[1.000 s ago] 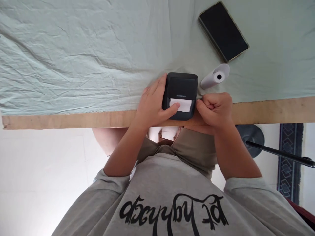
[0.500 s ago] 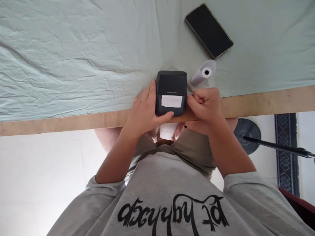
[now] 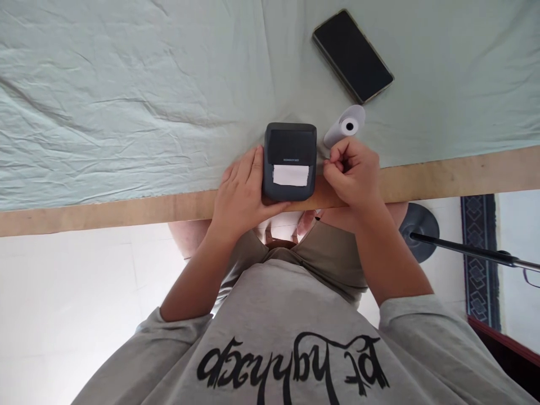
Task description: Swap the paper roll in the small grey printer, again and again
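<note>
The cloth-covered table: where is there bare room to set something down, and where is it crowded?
Free: the wide cloth left of the printer and left hand, and the cloth right of the phone, beyond the wooden edge. Crowded: the narrow gap between printer and right hand, with the paper roll close above that hand and the phone beyond.

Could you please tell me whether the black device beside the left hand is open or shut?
It looks shut: the black device shows no raised lid, and white paper lies on its face.
</note>
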{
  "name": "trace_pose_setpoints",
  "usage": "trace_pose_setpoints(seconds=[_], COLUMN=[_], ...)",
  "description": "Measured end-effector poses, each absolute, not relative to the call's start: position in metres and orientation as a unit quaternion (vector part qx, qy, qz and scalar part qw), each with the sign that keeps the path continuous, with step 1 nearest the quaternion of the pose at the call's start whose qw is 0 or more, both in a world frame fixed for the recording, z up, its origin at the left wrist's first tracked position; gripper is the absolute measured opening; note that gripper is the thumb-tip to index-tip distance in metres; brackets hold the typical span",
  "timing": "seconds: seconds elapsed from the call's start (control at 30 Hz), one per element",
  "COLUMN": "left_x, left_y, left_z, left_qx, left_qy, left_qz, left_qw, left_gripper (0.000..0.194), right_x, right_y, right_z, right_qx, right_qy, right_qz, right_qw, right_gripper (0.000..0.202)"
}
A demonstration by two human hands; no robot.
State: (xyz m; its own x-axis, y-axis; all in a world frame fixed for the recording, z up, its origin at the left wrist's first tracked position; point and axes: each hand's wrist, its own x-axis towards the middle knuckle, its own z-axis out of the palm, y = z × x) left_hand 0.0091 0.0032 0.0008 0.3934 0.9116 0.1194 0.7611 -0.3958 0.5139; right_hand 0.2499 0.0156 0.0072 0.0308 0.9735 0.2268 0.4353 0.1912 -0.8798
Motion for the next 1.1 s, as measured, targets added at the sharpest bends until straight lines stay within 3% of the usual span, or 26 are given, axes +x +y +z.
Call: trace_pose_setpoints(seconds=[0.93, 1.1], left_x=[0.013, 0.013], left_y=[0.001, 0.0], left_z=[0.012, 0.013], left_qx=[0.823, 0.824], left_qy=[0.529, 0.532], left_qz=[0.121, 0.112], left_qw=[0.166, 0.159], left_gripper=[0.111, 0.111], right_x=[0.253, 0.251], right_y=[0.011, 0.009], right_z=[0.007, 0.009], right_qx=[-0.545, -0.548], right_qy=[-0.626, -0.644], right_qz=[0.336, 0.324], right_qw=[0.444, 0.424], right_gripper=[0.011, 0.02])
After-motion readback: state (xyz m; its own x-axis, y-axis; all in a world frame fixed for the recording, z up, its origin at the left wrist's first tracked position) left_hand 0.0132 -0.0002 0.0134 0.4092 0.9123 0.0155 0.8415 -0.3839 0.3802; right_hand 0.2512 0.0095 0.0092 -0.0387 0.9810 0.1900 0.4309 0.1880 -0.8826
